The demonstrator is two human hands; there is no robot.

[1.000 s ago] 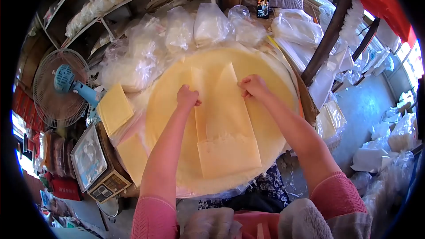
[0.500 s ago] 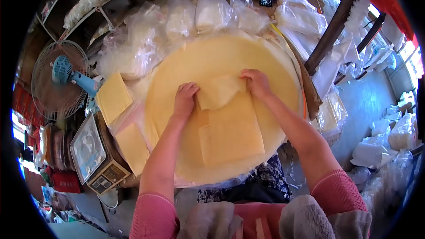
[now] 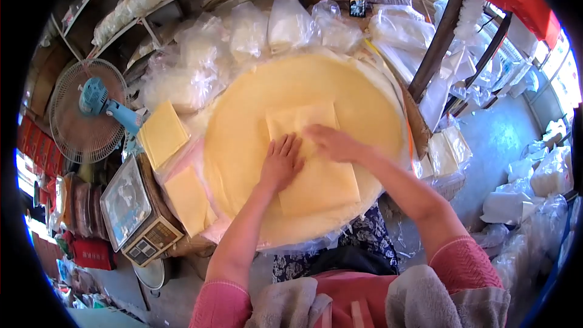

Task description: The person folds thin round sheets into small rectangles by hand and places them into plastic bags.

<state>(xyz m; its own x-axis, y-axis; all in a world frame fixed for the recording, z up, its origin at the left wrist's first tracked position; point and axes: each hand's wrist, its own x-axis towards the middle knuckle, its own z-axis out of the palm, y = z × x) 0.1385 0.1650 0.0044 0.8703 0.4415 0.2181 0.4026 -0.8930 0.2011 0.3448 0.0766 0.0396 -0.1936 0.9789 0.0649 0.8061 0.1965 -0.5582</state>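
A folded pale-yellow thin sheet (image 3: 322, 185) lies on a stack of large round sheets (image 3: 255, 85) of the same colour. My left hand (image 3: 282, 161) rests flat on the left part of the folded sheet, fingers spread and nothing in them. My right hand (image 3: 333, 143) is over the middle of that sheet, close to the left fingertips. Motion smears its fingers, so I cannot tell whether they are stretched or curled. To the left lie a pile of folded yellow sheets (image 3: 163, 135) and another folded sheet (image 3: 189, 200).
A digital scale (image 3: 130, 209) and a blue fan (image 3: 94, 97) stand on the left. Filled clear plastic bags (image 3: 249, 31) line the back, near a propped phone (image 3: 357, 2). A dark post (image 3: 442, 42) rises at right. More bags (image 3: 549, 173) lie on the floor.
The flap both hands held by its corners now lies flat on the folded sheet. My left hand moved right and down onto it; my right hand moved left and down to the middle.
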